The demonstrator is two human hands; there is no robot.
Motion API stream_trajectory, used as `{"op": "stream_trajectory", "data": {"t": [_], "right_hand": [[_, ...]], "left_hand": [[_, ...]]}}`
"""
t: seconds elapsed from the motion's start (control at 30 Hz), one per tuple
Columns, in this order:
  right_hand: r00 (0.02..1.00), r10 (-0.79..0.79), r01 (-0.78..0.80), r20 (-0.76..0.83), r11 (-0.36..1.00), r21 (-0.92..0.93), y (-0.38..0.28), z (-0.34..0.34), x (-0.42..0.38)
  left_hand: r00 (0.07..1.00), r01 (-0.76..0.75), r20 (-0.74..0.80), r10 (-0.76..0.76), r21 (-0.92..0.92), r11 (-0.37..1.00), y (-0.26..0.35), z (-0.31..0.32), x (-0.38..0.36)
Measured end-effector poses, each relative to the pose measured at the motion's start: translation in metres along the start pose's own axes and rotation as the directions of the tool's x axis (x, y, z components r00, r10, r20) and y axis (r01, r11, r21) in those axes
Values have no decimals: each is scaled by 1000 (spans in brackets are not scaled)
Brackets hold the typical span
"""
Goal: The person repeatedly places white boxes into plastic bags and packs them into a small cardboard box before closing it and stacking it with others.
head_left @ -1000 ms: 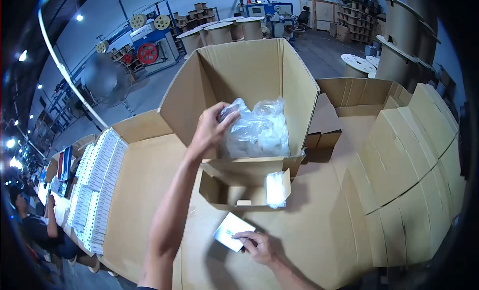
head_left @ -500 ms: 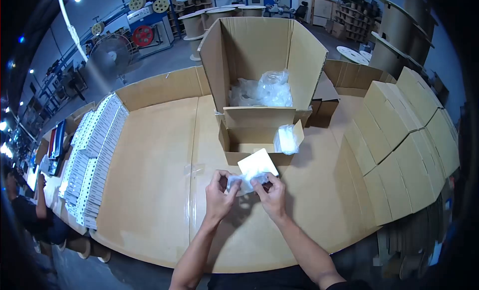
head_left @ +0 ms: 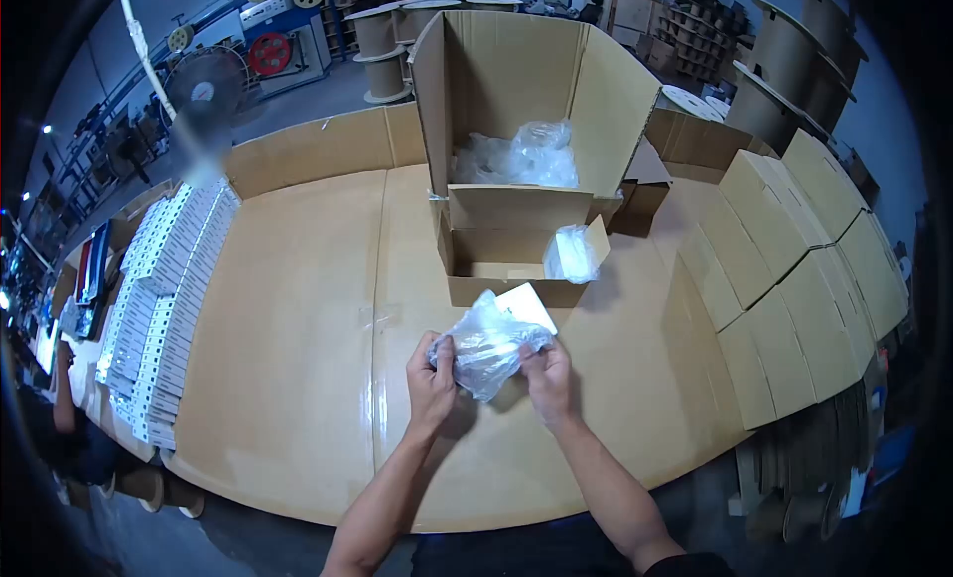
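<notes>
Between my two hands a crumpled clear plastic bag is held spread out above the cardboard-covered table. My left hand pinches its left edge, and my right hand grips its right edge. Just beyond the bag lies a flat white square item, partly hidden by the plastic. Behind that stands a small open cardboard box, with a white item wrapped in plastic at its right end.
A tall open carton holding clear plastic bags stands behind the small box. Stacked white boxes line the left side; folded brown cartons are piled at right. At far left, a person's arm shows.
The plastic bag has gone from bunched between my fingers to spread wide, now covering part of the white square item. The camera view has shifted slightly.
</notes>
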State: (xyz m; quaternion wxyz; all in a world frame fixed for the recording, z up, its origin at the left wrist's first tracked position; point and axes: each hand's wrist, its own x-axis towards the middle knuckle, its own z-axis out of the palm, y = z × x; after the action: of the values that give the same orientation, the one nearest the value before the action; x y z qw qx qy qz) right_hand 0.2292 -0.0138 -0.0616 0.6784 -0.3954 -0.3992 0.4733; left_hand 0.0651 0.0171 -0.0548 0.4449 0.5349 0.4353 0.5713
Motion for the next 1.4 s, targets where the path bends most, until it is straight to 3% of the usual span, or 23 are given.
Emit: {"op": "stream_trajectory", "data": {"t": [0.1,0.27,0.3,0.37,0.4,0.47,0.5,0.53,0.63,0.8,0.9,0.93,1.03,1.17,1.2,1.3,1.33,1.4], "right_hand": [[993,94,-102,-68,986,-130,2,3,-4],[995,-79,64,-55,968,-241,9,-18,7],[995,-79,59,-65,962,-265,8,-19,7],[993,-82,52,-85,950,-308,5,-18,7],[992,-95,61,-78,932,-357,2,-17,6],[991,-117,76,-62,885,-459,-7,-15,5],[993,-102,62,-64,890,-452,-8,-15,5],[994,-86,48,-64,895,-444,-9,-14,5],[995,-84,52,-51,889,-456,-1,-15,4],[997,-74,51,-21,833,-550,5,-20,4],[996,-77,46,-38,851,-522,-2,-17,3],[998,-54,36,-16,835,-549,-6,-17,4],[999,-8,28,37,802,-597,-16,-23,7],[991,49,38,123,783,-620,-25,-27,9],[986,79,36,149,766,-642,-31,-27,9],[979,80,77,189,710,-700,-39,-21,5],[977,64,103,202,690,-716,-39,-19,5],[980,4,138,199,708,-692,-31,-19,5]], "left_hand": [[1000,3,23,-3,9,1000,-6,1,1],[976,216,44,-212,-145,966,-14,-19,8],[998,40,-52,-43,-45,998,-11,-19,9],[929,-289,-177,324,198,937,-1,-17,14],[866,-425,-92,491,378,822,19,-18,11],[712,-643,195,675,567,515,49,-11,6],[615,-722,347,708,609,328,55,-6,4],[580,-760,462,671,604,241,56,-3,4],[548,-812,615,567,555,181,61,11,10],[586,-804,630,509,529,271,54,12,31],[651,-758,627,429,506,411,56,8,40],[632,-773,646,428,478,417,56,5,45],[772,-536,626,109,550,640,66,0,51],[758,-102,599,-258,500,860,80,-6,62],[744,-221,650,-156,460,860,79,-8,63],[755,-242,639,-150,483,841,74,-10,66],[796,-253,599,-87,460,851,71,-10,64],[864,-52,464,-195,467,883,71,-9,63]]}}
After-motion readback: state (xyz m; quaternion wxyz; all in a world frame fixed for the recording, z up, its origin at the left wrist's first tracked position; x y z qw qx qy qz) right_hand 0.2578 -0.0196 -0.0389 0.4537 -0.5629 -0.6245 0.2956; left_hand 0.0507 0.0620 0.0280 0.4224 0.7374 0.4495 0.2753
